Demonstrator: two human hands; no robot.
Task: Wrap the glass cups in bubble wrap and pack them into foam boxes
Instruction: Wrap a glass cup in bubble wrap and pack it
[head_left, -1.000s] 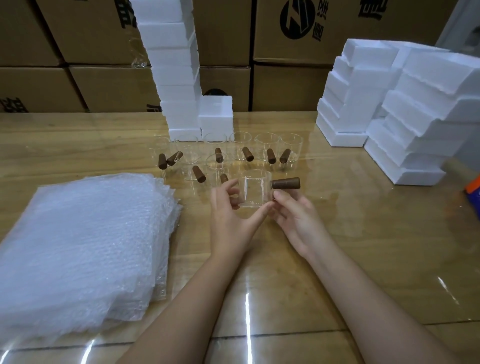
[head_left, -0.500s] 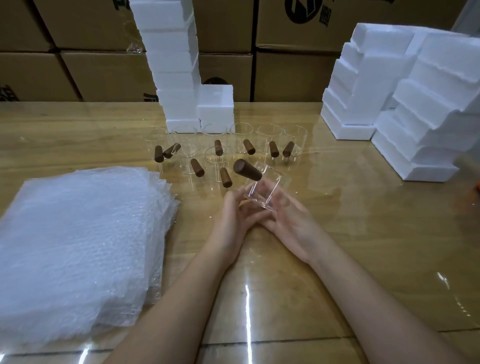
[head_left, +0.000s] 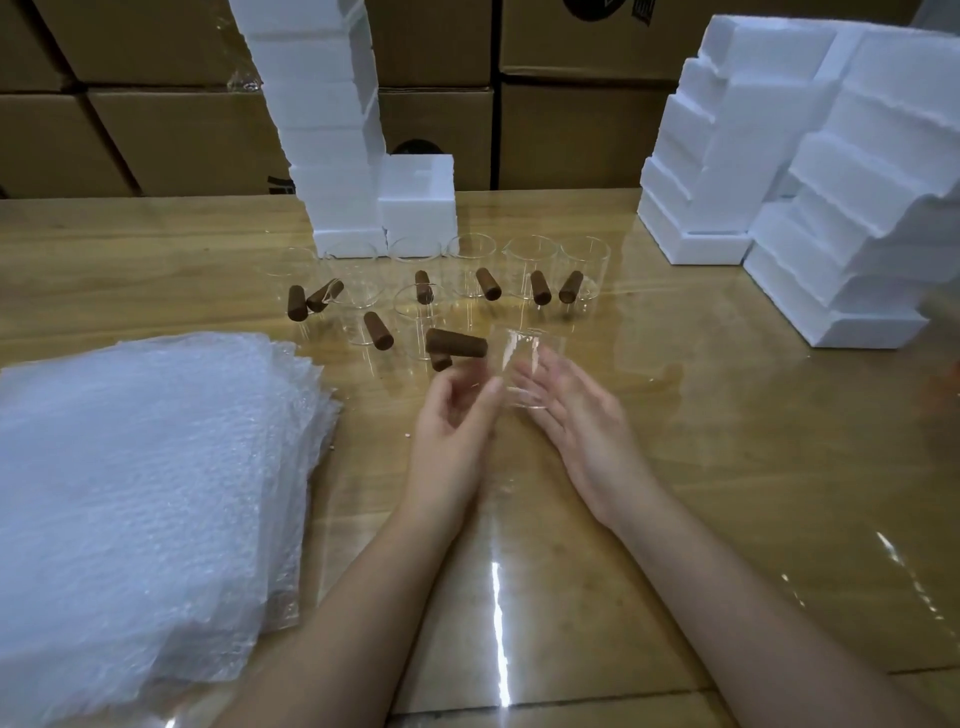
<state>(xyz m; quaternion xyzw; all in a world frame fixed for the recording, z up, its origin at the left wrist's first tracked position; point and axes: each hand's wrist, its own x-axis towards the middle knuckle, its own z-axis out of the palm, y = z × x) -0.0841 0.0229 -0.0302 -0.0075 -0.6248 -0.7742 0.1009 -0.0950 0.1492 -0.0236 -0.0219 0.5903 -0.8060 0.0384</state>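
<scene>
We hold one glass cup tilted at table centre, brown handle pointing to 9 o'clock. L hand curls thumb and fingers onto its handle side; R hand cradles it w/ near-straight fingers. Bubble wrap stack at 8 o'clock, other cups at 12, foam boxes at 2.

Clear glass cup, brown handle pointing left, tilted between left hand and right hand. Other cups upright, far. Bubble wrap stack near left. Foam boxes far, right.
</scene>
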